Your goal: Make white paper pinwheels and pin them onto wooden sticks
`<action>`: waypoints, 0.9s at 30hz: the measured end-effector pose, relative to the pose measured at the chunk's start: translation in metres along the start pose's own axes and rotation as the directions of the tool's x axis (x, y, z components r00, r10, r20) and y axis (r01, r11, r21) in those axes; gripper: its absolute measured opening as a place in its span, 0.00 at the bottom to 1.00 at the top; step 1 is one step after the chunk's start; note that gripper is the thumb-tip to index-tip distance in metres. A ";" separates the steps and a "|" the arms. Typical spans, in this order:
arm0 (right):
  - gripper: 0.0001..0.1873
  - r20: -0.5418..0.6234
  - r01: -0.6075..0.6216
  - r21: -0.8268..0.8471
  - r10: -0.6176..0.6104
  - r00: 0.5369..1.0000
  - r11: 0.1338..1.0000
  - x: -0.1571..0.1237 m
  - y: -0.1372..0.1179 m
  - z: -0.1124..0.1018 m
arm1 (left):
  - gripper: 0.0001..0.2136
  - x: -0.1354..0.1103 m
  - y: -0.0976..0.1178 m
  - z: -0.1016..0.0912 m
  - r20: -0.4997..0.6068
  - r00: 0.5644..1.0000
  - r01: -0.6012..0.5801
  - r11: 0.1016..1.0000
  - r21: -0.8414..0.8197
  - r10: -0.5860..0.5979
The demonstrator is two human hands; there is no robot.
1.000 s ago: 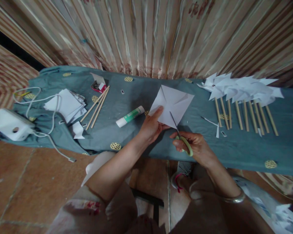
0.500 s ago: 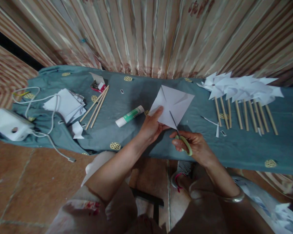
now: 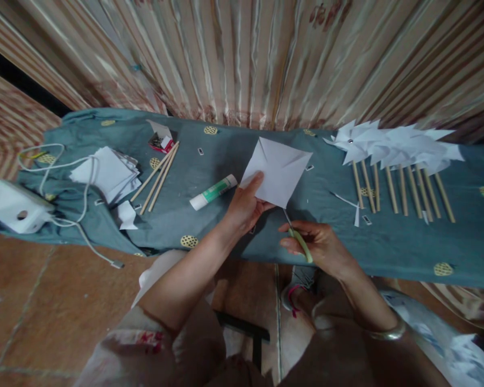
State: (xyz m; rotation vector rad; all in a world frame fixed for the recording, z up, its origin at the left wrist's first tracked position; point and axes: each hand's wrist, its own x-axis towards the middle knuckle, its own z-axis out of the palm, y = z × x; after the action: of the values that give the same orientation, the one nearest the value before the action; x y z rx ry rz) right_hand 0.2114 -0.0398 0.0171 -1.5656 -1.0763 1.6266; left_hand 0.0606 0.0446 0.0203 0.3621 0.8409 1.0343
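Note:
A white square sheet of paper (image 3: pixel 280 171) with slits or creases running in from its corners is held up above the cloth. My left hand (image 3: pixel 246 207) grips its left lower edge, thumb on top and fingers beneath. My right hand (image 3: pixel 318 242) is closed round the green handles of a pair of scissors (image 3: pixel 299 240). The blade tips meet the sheet's lower corner; whether they overlap the paper I cannot tell. A glue stick (image 3: pixel 213 192) with a green and white label lies on the cloth just left of my left hand.
Finished paper pinwheels (image 3: pixel 399 145) on wooden sticks lie in a row at right. At left are a stack of paper squares (image 3: pixel 105 174), loose sticks (image 3: pixel 160 180), a small red box (image 3: pixel 162 138) and a white power strip (image 3: pixel 18 207) with cables. A patterned green cloth (image 3: pixel 226 150) covers the table.
The scissors have drawn back from the middle of the sheet to its lower corner. The sheet and my left hand have shifted slightly left and up.

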 end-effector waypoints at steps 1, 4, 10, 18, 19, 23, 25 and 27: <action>0.28 0.002 -0.010 -0.043 0.010 1.000 0.999 -0.002 0.002 -0.005 | 0.06 0.002 0.002 -0.001 -0.007 1.000 -0.021 1.000 -0.004 0.021; 0.28 -0.053 -0.007 -0.276 -0.008 0.999 0.961 -0.010 0.008 -0.027 | 0.04 0.006 0.005 -0.007 -0.030 0.996 -0.085 0.996 0.011 0.086; 0.20 -0.328 -0.097 -0.796 -0.290 0.899 0.597 -0.020 0.009 -0.069 | 0.07 0.002 -0.011 -0.020 -0.028 0.996 -0.077 0.978 0.196 0.084; 0.24 -0.315 -0.207 -0.937 -0.426 0.848 0.281 -0.023 0.015 -0.078 | 0.10 -0.011 -0.029 -0.034 0.244 0.969 -0.108 0.843 0.527 -0.029; 0.23 -0.320 -0.220 -0.939 -0.441 0.839 0.263 -0.023 0.016 -0.080 | 0.13 -0.010 -0.027 -0.038 0.277 0.960 -0.138 0.820 0.556 -0.026; 0.21 -0.358 -0.288 -0.933 -0.489 0.796 0.214 -0.020 0.020 -0.091 | 0.28 -0.006 -0.014 -0.053 0.357 0.923 -0.370 0.571 0.733 0.140; 0.20 -0.366 -0.308 -0.930 -0.495 0.788 0.199 -0.020 0.020 -0.093 | 0.28 -0.011 -0.008 -0.059 0.477 0.836 -0.543 0.280 0.792 0.272; 0.18 -0.356 -0.298 -0.934 -0.521 0.775 0.196 -0.020 0.019 -0.091 | 0.23 -0.021 -0.007 -0.062 0.651 0.700 -0.673 -0.035 0.739 0.294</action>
State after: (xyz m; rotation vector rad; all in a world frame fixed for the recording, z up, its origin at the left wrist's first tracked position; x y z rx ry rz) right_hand 0.3053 -0.0545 0.0141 -2.4160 -1.9115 -0.1313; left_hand 0.0132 0.0156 -0.0147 2.1309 1.0174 0.8746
